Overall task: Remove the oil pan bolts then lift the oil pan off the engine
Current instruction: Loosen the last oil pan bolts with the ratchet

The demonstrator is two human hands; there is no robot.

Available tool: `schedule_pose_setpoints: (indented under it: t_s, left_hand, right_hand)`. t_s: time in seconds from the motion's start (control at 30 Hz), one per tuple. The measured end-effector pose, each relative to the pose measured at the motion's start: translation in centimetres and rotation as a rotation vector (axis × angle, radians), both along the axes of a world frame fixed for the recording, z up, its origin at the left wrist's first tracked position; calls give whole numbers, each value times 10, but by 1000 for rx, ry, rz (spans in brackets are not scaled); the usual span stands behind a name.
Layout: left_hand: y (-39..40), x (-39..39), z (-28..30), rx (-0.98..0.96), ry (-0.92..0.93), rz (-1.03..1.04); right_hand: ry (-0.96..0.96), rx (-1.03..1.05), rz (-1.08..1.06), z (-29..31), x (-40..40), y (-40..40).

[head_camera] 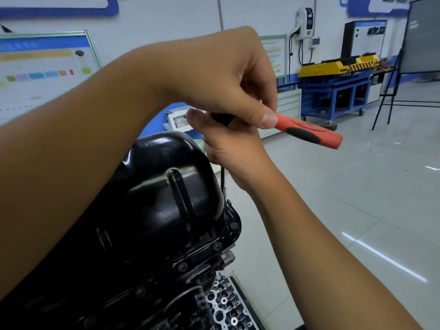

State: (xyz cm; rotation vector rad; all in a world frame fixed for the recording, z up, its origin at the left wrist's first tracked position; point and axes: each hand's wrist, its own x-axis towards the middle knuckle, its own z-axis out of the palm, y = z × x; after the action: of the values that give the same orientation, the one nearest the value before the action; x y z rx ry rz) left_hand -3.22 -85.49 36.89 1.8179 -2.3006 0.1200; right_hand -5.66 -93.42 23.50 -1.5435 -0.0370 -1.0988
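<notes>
Head view shows the glossy black stamped-metal oil pan [166,186] sitting bolted on top of the upturned dark engine block [133,282], in the lower middle of the scene and close to the person. Along the pan's right flange several round bolt heads [234,225] are seated in their holes. A thin dark steel extension shaft [223,177] stands nearly upright at the far right edge of the pan, its lower end meeting the flange there; the socket at its tip is too small to make out.

At the top of the shaft sits a ratchet wrench with a red and black grip handle [309,133], which points to the right and slightly near, out over the floor. The left hand [226,75] reaches across from the left, its thumb and curled fingers pinching the black neck of the handle near the head. The right hand [233,151] comes up from the near right, below the left one, with its fingers wrapped round the top of the shaft under the ratchet head; the fingertips are hidden behind the left hand.

Near the bottom, just right of the block, lies a silver aluminium cylinder head [223,306] with round valve openings. Beyond is a pale grey tiled floor [357,198]. Far right stands a blue steel workbench [333,96] carrying a yellow and black housing [338,64], and beside it a dark board on a black tripod stand [421,36]. Posters with coloured blocks [42,60] hang on the white far wall at left
</notes>
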Motion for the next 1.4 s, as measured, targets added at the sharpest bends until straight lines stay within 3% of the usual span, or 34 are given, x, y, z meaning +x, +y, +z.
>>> schedule_pose_setpoints:
  t_s: [0.17,0.33,0.43,0.5,0.6,0.9,1.03,1.3,1.4]
  left_hand:
    - [-16,0,-8,-192,-74,98]
    - [-27,10,-14,-254,195,284]
    - [-30,22,-18,-351,273,397]
    - [-25,30,-18,-287,399,381]
    - [-17,39,-16,-112,546,288]
    - [-2,49,-18,248,423,162]
    - [-3,65,-28,246,519,119]
    - [-6,80,-33,284,642,33]
    - [-6,84,-37,204,660,92]
  right_hand:
    - [-66,60,-18,-9,-6,11]
    - [-17,50,-67,-12,-14,16]
    - [-9,242,58,-19,-17,15]
    - [-87,430,169,-20,-20,12]
    - [-203,516,244,-9,-23,7]
    - [-463,463,118,2,-36,-5]
    - [-514,423,-8,-11,-40,-15]
    - [-514,589,197,9,-19,-9]
    - [-554,410,133,-1,-15,-8]
